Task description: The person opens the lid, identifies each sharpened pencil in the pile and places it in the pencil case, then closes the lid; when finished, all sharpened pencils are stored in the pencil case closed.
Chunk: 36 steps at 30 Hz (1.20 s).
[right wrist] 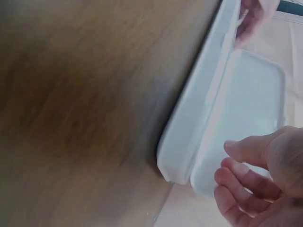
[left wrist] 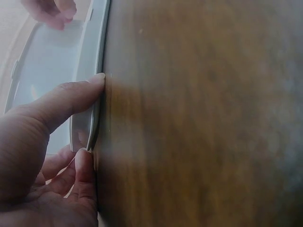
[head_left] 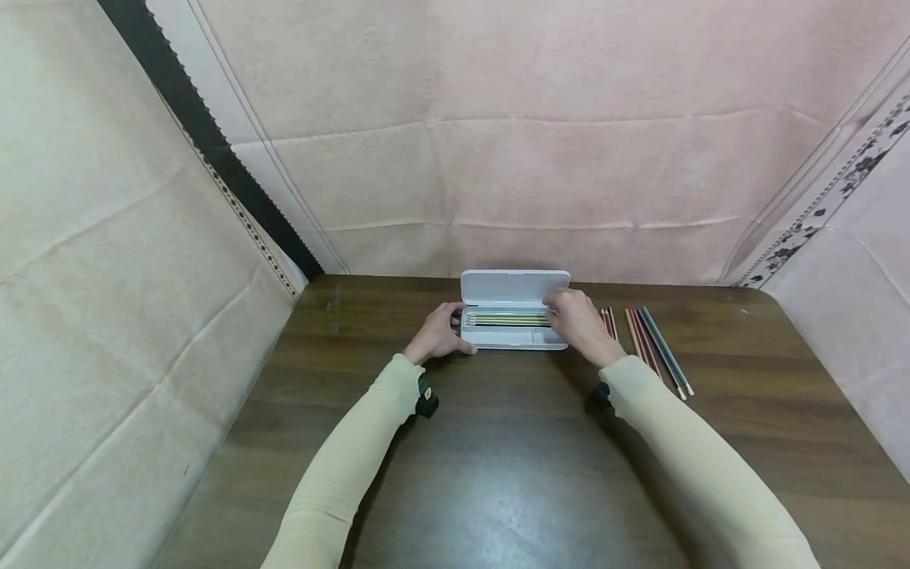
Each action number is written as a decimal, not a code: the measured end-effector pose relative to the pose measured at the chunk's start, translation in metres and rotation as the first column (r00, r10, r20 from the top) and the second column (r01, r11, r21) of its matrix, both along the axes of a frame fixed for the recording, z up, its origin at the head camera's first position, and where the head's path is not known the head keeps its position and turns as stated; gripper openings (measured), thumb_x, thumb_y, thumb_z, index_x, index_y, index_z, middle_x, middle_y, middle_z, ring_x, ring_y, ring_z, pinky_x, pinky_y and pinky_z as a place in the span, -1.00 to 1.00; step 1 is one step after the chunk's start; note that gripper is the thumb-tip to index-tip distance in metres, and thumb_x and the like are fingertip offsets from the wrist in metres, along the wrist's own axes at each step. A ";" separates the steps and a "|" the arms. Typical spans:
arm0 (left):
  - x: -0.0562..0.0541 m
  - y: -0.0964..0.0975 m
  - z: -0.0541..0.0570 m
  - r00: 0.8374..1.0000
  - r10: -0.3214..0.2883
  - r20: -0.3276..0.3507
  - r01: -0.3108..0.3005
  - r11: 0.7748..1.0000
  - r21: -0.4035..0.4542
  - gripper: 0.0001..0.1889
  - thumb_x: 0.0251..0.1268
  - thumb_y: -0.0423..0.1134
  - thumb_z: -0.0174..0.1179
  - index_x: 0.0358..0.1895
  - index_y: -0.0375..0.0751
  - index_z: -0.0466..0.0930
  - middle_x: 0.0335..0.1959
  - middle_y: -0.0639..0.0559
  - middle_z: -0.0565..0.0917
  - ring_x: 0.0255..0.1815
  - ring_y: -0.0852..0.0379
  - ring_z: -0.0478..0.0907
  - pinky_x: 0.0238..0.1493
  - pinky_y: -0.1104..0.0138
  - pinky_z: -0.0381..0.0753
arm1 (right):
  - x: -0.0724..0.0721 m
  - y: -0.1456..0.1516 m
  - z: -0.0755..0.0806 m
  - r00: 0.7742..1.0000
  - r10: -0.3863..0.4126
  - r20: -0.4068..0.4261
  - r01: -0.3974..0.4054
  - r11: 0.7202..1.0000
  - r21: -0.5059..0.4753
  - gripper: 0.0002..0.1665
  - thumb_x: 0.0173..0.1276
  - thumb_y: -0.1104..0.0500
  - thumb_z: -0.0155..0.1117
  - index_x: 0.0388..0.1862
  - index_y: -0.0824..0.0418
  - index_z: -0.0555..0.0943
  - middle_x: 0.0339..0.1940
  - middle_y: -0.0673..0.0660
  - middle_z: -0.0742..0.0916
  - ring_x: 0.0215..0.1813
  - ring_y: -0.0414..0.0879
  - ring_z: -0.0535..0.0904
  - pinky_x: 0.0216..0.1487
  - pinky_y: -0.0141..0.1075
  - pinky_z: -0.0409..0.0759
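Observation:
A white pencil case [head_left: 498, 345] lies on the table with its lid [head_left: 515, 286] raised at the back. Several pencils [head_left: 508, 321] lie side by side in its rear compartment. My left hand [head_left: 438, 333] grips the case's left end, the thumb along the front wall and the fingers around the end, as the left wrist view shows. Over the right end is my right hand [head_left: 577, 320], its fingers loosely bent and nothing visible between thumb and fingertips in the right wrist view. In the head view it covers the right ends of the pencils.
To the right of the case, several colored pencils [head_left: 661, 348] lie on the brown wooden table [head_left: 498, 442]. A few reddish ones [head_left: 609, 322] lie nearer the right hand. Pale cloth [head_left: 533, 174] hangs behind the table and on both sides.

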State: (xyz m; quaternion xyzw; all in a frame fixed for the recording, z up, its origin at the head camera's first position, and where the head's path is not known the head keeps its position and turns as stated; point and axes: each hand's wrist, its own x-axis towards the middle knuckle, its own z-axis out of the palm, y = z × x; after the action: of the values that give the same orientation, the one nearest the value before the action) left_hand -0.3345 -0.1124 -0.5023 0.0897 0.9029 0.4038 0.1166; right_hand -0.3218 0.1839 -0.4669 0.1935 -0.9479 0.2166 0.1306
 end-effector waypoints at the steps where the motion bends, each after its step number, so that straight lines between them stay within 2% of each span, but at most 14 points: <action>1: 0.000 0.000 0.000 1.000 0.000 -0.003 0.000 1.000 0.000 0.01 0.13 -0.26 0.67 0.66 -0.16 0.31 0.52 -0.17 0.47 0.48 -0.14 0.49 0.53 0.00 0.55 | 0.002 0.002 0.001 1.000 -0.015 0.001 0.015 1.000 0.000 -0.77 0.41 0.47 0.30 -0.04 0.45 0.82 -0.11 0.41 0.85 -0.14 0.21 0.80 -0.07 0.11 0.79; 6: 0.000 0.000 0.000 1.000 -0.001 -0.012 0.001 1.000 0.002 0.01 0.13 -0.26 0.67 0.66 -0.17 0.31 0.52 -0.18 0.47 0.49 -0.14 0.49 0.54 0.00 0.55 | 0.013 0.015 0.009 0.993 -0.098 0.062 0.099 0.995 -0.018 -0.72 0.44 0.42 0.30 0.05 0.45 0.81 -0.04 0.43 0.86 -0.06 0.24 0.82 -0.04 0.13 0.80; 8: -0.001 0.000 -0.001 1.000 -0.001 -0.013 0.001 1.000 -0.001 0.02 0.13 -0.26 0.67 0.66 -0.16 0.31 0.51 -0.17 0.47 0.49 -0.14 0.50 0.53 0.00 0.55 | 0.019 0.020 0.011 0.988 -0.121 0.100 0.124 0.992 -0.031 -0.71 0.46 0.40 0.29 0.08 0.46 0.79 -0.02 0.44 0.86 -0.10 0.24 0.80 -0.09 0.11 0.79; 13: -0.001 -0.001 -0.002 1.000 -0.003 -0.013 0.003 1.000 -0.002 0.02 0.12 -0.24 0.67 0.66 -0.15 0.31 0.51 -0.15 0.48 0.49 -0.12 0.50 0.53 0.00 0.55 | 0.035 0.034 0.014 0.979 -0.157 0.128 0.163 0.986 -0.043 -0.69 0.45 0.37 0.32 0.11 0.48 0.77 0.00 0.46 0.86 -0.11 0.26 0.83 -0.14 0.09 0.79; 17: -0.002 -0.002 -0.003 1.000 -0.004 -0.016 0.004 1.000 -0.004 0.03 0.11 -0.24 0.67 0.67 -0.14 0.31 0.51 -0.15 0.48 0.49 -0.12 0.50 0.53 0.00 0.55 | 0.048 0.043 0.012 0.972 -0.181 0.149 0.189 0.981 -0.041 -0.66 0.45 0.34 0.36 0.13 0.50 0.75 0.03 0.49 0.84 -0.10 0.26 0.82 -0.06 0.14 0.78; 21: -0.001 -0.002 -0.003 1.000 0.001 -0.016 -0.001 1.000 -0.003 0.02 0.11 -0.25 0.67 0.66 -0.15 0.31 0.50 -0.15 0.48 0.49 -0.12 0.50 0.53 0.00 0.55 | 0.058 0.050 0.010 0.956 -0.206 0.211 0.218 0.975 -0.037 -0.63 0.49 0.33 0.36 0.19 0.51 0.72 0.11 0.52 0.81 -0.04 0.28 0.81 0.01 0.17 0.79; 23: -0.001 -0.002 -0.003 1.000 0.004 -0.012 -0.004 1.000 -0.001 0.02 0.11 -0.25 0.67 0.66 -0.15 0.31 0.51 -0.16 0.48 0.49 -0.13 0.49 0.54 0.00 0.54 | 0.063 0.053 0.009 0.948 -0.218 0.234 0.232 0.972 -0.034 -0.62 0.49 0.34 0.36 0.20 0.53 0.71 0.10 0.53 0.81 -0.07 0.26 0.80 -0.04 0.12 0.79; 25: -0.001 -0.001 -0.002 1.000 0.007 -0.008 -0.007 1.000 0.000 0.02 0.12 -0.25 0.67 0.67 -0.14 0.31 0.51 -0.16 0.47 0.49 -0.13 0.49 0.54 -0.01 0.54 | 0.066 0.056 0.007 0.939 -0.233 0.251 0.247 0.969 -0.024 -0.64 0.49 0.34 0.36 0.18 0.52 0.72 0.01 0.50 0.83 -0.19 0.18 0.76 -0.19 0.00 0.76; 28: -0.001 0.000 -0.002 1.000 0.009 -0.004 -0.009 1.000 -0.004 0.02 0.13 -0.24 0.67 0.67 -0.14 0.30 0.52 -0.16 0.46 0.49 -0.13 0.48 0.55 -0.01 0.54 | 0.068 0.061 0.002 0.932 -0.247 0.264 0.258 0.966 -0.006 -0.74 0.47 0.35 0.35 0.04 0.50 0.74 -0.25 0.38 0.82 -0.37 0.05 0.64 -0.39 -0.20 0.57; 30: -0.001 0.000 -0.002 1.000 0.010 -0.001 -0.010 1.000 -0.008 0.02 0.13 -0.25 0.67 0.67 -0.14 0.30 0.53 -0.16 0.46 0.50 -0.13 0.48 0.55 -0.01 0.53 | 0.067 0.066 -0.003 0.927 -0.251 0.279 0.265 0.964 -0.014 -0.77 0.47 0.36 0.34 0.01 0.49 0.75 -0.36 0.31 0.78 -0.45 0.01 0.61 -0.45 -0.25 0.51; 32: 0.000 0.000 -0.002 1.000 0.009 -0.001 -0.009 1.000 -0.011 0.02 0.13 -0.25 0.67 0.67 -0.14 0.29 0.53 -0.16 0.46 0.50 -0.13 0.48 0.56 -0.01 0.53 | 0.065 0.072 -0.013 0.925 -0.258 0.280 0.275 0.961 -0.022 -0.79 0.45 0.35 0.34 -0.03 0.46 0.76 -0.39 0.28 0.78 -0.46 -0.01 0.61 -0.48 -0.23 0.50; 36: 0.000 0.000 -0.002 1.000 0.010 -0.004 -0.010 1.000 -0.003 0.03 0.12 -0.26 0.67 0.67 -0.15 0.30 0.53 -0.17 0.46 0.50 -0.14 0.48 0.56 -0.02 0.53 | 0.051 0.091 -0.043 0.928 -0.255 0.272 0.273 0.962 -0.029 -0.82 0.44 0.33 0.33 -0.09 0.38 0.80 -0.35 0.28 0.81 -0.42 0.03 0.62 -0.46 -0.18 0.53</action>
State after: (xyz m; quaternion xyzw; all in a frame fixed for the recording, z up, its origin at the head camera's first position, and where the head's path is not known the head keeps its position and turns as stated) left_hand -0.3342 -0.1127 -0.5041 0.0860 0.9043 0.4026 0.1128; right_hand -0.2708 0.2752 -0.5103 0.0291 -0.9665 0.2523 0.0364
